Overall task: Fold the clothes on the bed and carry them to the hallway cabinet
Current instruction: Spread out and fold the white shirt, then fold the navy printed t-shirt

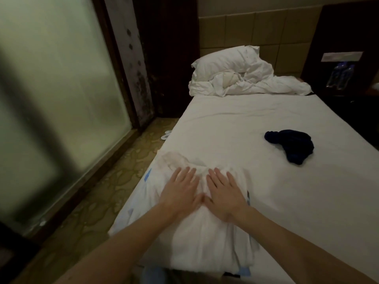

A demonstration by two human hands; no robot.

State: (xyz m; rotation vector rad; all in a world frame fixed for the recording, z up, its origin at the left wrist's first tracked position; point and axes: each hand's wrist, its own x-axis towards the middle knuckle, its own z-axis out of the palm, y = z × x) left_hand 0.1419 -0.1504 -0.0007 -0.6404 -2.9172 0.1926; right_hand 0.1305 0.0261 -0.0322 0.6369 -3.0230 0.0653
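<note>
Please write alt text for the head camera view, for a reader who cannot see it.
Both hands, left hand and right hand, press flat on a white garment at the near edge of a bed. A dark blue garment lies crumpled farther right; a pillow and rumpled bedding sit at the head.

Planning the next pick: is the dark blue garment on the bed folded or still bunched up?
Bunched up. The dark blue garment lies in a crumpled heap on the bed sheet, untouched; both hands are flat on the white garment.
</note>
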